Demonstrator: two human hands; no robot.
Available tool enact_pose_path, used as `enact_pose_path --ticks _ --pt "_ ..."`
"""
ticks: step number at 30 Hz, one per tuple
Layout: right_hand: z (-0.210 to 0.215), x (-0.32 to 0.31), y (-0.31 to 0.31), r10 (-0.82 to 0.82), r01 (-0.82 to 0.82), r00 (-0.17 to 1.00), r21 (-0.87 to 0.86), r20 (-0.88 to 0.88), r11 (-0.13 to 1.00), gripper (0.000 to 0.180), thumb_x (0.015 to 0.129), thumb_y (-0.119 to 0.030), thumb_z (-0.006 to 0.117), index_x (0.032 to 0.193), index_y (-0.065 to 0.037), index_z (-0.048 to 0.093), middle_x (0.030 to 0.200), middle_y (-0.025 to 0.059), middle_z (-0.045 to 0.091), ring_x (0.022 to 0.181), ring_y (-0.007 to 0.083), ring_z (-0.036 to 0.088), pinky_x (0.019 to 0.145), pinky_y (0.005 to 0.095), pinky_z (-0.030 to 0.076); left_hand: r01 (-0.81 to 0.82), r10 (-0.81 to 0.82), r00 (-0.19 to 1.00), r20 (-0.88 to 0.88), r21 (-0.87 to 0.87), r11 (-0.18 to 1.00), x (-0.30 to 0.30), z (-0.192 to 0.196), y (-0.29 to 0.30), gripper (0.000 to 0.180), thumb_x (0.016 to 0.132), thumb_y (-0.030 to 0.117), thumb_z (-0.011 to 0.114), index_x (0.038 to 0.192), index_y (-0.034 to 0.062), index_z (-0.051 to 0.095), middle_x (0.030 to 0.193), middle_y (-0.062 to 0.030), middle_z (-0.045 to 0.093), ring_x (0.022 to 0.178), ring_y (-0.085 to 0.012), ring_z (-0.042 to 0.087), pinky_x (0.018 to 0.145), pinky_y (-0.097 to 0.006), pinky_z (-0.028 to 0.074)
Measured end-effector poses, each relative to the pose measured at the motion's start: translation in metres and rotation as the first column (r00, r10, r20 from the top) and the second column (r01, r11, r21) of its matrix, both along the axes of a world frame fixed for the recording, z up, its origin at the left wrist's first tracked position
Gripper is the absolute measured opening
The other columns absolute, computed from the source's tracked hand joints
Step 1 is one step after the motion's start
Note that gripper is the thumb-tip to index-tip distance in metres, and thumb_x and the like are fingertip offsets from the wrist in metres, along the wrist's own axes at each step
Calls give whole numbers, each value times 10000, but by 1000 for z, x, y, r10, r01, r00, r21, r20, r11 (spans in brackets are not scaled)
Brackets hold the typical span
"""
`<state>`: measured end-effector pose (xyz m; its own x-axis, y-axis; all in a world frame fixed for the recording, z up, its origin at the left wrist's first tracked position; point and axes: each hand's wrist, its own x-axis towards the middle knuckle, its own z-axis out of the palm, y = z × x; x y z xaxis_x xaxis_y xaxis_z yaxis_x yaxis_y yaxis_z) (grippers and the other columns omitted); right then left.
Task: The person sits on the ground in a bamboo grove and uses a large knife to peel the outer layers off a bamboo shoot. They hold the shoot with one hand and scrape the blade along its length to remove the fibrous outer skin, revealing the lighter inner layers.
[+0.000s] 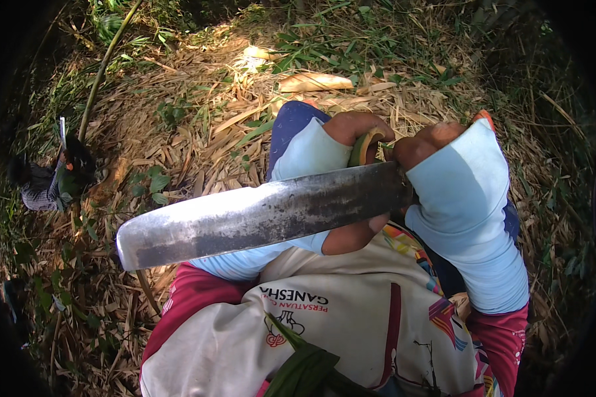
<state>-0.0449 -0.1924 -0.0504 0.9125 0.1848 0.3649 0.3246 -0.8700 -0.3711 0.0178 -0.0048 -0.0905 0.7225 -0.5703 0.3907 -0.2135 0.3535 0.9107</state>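
Observation:
A big machete with a worn grey blade [258, 215] lies across the view, its tip pointing left. My right hand [430, 140], in a pale blue sleeve, is closed at the handle end of the blade; the handle itself is hidden. My left hand [357, 127] sits behind the blade, beside the right hand, with its fingers curled round a short curved green piece of stem [366, 147]. The stem piece lies just above the blade's top edge.
Dry bamboo leaves and husks [198, 112] cover the ground, with green weeds [351, 40] farther off. A thin green stalk [102, 69] rises at the left, above another person crouched in dark and checked cloth [49, 182]. My white printed shirt [351, 317] fills the lower edge.

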Motion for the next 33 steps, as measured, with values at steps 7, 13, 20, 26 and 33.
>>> enact_pose_path --ticks 7,13,20,26,33 --pt "-7 0 -3 10 -12 997 32 80 999 383 531 -156 743 909 -153 678 792 12 618 750 247 620 731 399 478 6 -21 999 47 301 954 4 2 14 732 681 253 928 1242 46 506 1019 -55 620 923 -164 607 808 -318 479" --pt "-3 -3 -1 20 -15 996 -62 81 998 391 519 -186 766 898 -157 673 748 7 582 677 255 596 676 414 460 -26 37 998 -48 209 977 -2 -1 4 528 726 278 883 1091 53 575 889 -69 619 804 -162 605 699 -307 471" --pt "4 -4 2 20 -5 992 -123 121 992 355 567 -157 768 907 -134 669 746 32 599 695 273 619 657 408 470 -116 128 991 -41 216 969 -5 -6 3 351 796 228 816 1036 54 627 843 -58 635 755 -152 607 692 -285 478" --pt "23 0 -4 -92 112 989 -187 112 976 364 583 -73 778 931 -85 668 770 98 617 728 330 629 646 415 489 -87 73 986 149 89 992 -5 -6 -1 748 620 295 942 1213 66 547 1053 -51 640 955 -148 625 802 -265 500" --pt "15 -15 -5 -101 107 994 -124 51 987 433 509 -39 768 928 -84 671 801 106 622 751 334 624 688 423 484 -87 -27 821 571 172 981 16 -19 0 1042 405 447 1025 1220 74 493 1095 9 619 942 -88 574 759 -245 459"
